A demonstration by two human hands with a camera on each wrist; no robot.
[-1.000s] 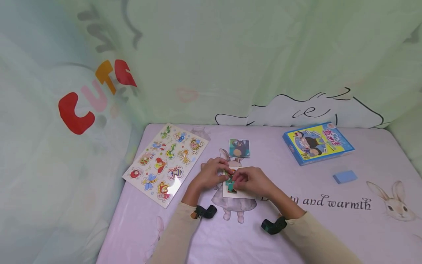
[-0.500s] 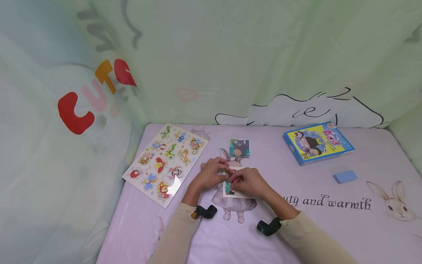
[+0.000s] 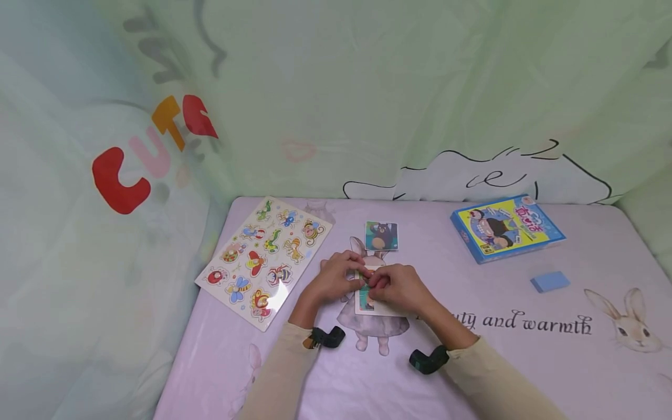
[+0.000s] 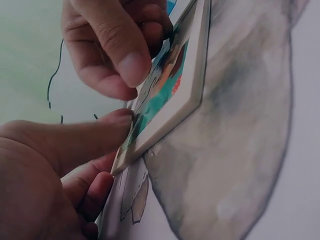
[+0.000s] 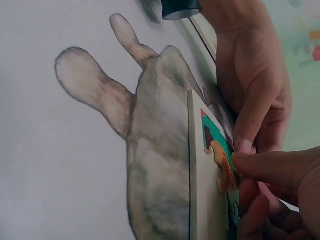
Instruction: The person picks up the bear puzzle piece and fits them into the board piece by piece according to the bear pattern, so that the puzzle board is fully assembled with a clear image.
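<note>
A small jigsaw board (image 3: 388, 311) with a pale border and a green picture lies in the middle of the table. My left hand (image 3: 336, 279) holds its left side; the thumb lies on the face and the fingers are at the edge in the left wrist view. Over the board, my right hand (image 3: 401, 289) has curled fingers and pinches an orange-brown jigsaw piece (image 5: 223, 162), seen in the right wrist view. Its far part is hidden by the fingers. A square card with a bear (image 3: 381, 235) lies just beyond the board.
At the left lies a large insect puzzle board (image 3: 270, 256) with several knobbed pieces. A blue-and-yellow box (image 3: 506, 227) is at the back right, with a blue block (image 3: 549, 282) in front of it. Curtain-like cloth (image 3: 367, 105) hangs behind the table.
My right hand and wrist have shifted slightly left and the fingertips have moved a little over the board. The left hand, the board and the bear card have stayed in place.
</note>
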